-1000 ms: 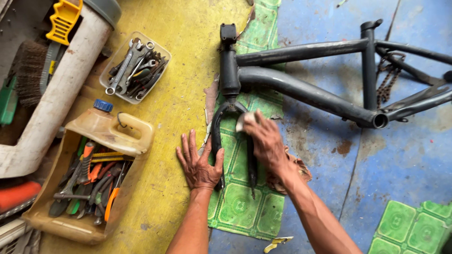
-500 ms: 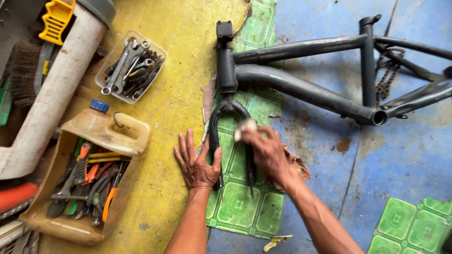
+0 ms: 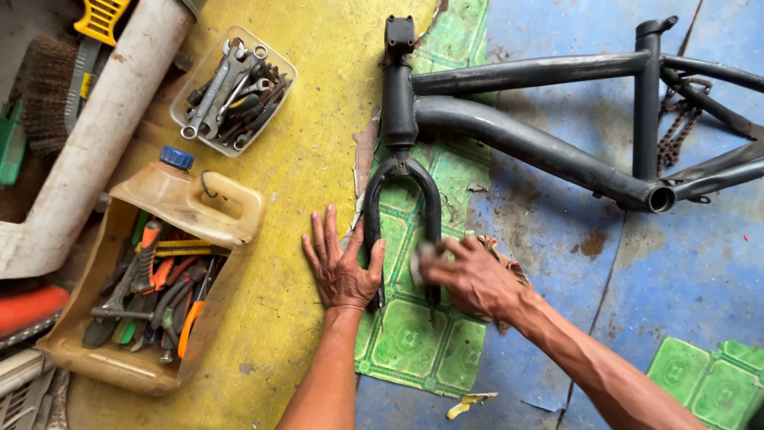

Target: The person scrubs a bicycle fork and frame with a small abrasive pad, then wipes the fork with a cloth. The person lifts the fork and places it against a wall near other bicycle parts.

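Bicycle fork (image 3: 402,191) lies on the floor, attached to the dark frame (image 3: 541,143). Left hand (image 3: 341,267), fingers spread wide, presses flat beside the fork's left blade. Right hand (image 3: 469,275) grips a small pale pad (image 3: 420,263) against the right blade; rubbing appears underway, extent finished indeterminable.

Left hand (image 3: 341,267) flat, fingers spread; right hand (image 3: 469,275) curled, gripping.
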